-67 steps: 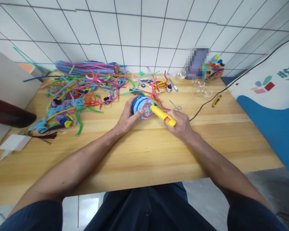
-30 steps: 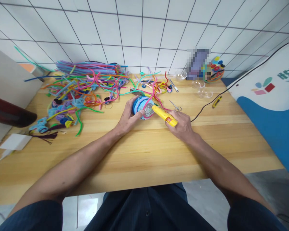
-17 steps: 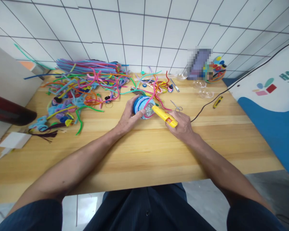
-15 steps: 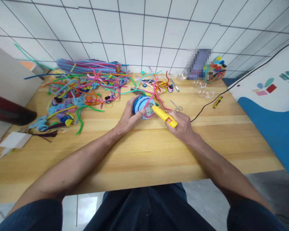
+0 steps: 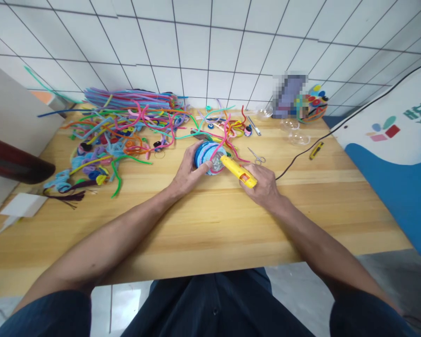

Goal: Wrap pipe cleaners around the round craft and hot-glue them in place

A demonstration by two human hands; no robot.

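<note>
My left hand point(image 5: 191, 168) is closed around a ball wrapped in blue pipe cleaners point(image 5: 204, 152), its thumb on the near side. Part of the ball's surface shows clear and shiny, facing right. A pink pipe cleaner point(image 5: 225, 133) runs along the bare patch and sticks up past the ball. In my right hand point(image 5: 263, 185) is a yellow hot glue gun point(image 5: 239, 172), its tip at the edge of the clear patch. Whether the tip touches the ball I cannot tell. The fingers under the glue gun are partly hidden.
Loose pipe cleaners point(image 5: 126, 135) heap at the left, with a bundle point(image 5: 129, 99) behind. Small scissors point(image 5: 257, 157), a yellow utility knife point(image 5: 316, 150) and clear plastic balls point(image 5: 299, 137) lie to the right. A black cord point(image 5: 298, 155) trails from the glue gun. A white adapter point(image 5: 23, 205) sits far left.
Almost nothing differs. The glue gun and my right hand have shifted very slightly left, and the view has moved a little. Both hands keep their holds.
</note>
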